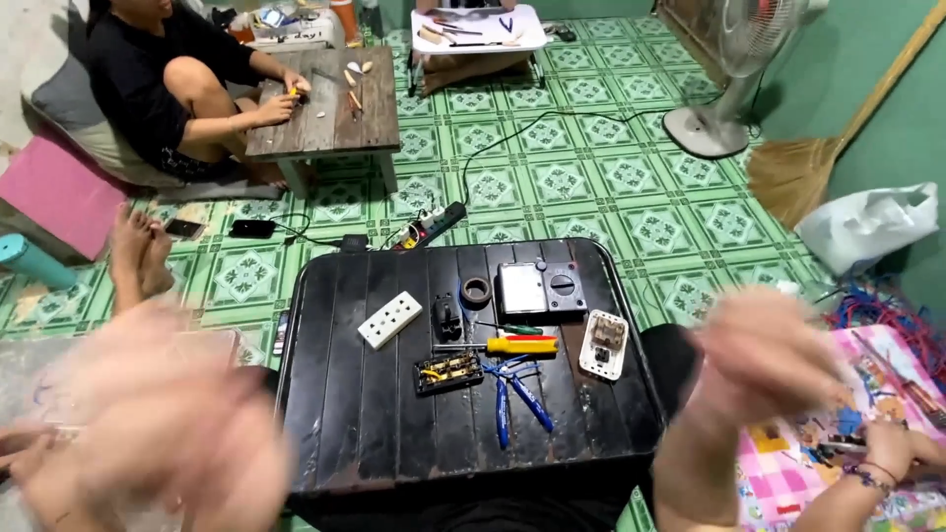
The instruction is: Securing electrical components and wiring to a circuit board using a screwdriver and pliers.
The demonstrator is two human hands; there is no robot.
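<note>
Both our left hand (168,433) and right hand (764,360) hover blurred, grip state indiscernible, flanking the black tabletop (394,433) where blue pliers (517,394) and yellow screwdriver (512,346) lie within reach.

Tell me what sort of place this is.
Likely a home room used as a floor-level workshop: green patterned floor tiles, low black table with pliers and yellow screwdriver, standing fan.

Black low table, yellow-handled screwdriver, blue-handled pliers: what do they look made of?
Black low table: likely wood planks painted glossy black; plank seams and sheen show. Yellow-handled screwdriver: smooth plastic handle, metal shaft apparently. Blue-handled pliers: blue grips look rubbery or plastic-coated; the head is probably steel, too small to confirm.
</note>
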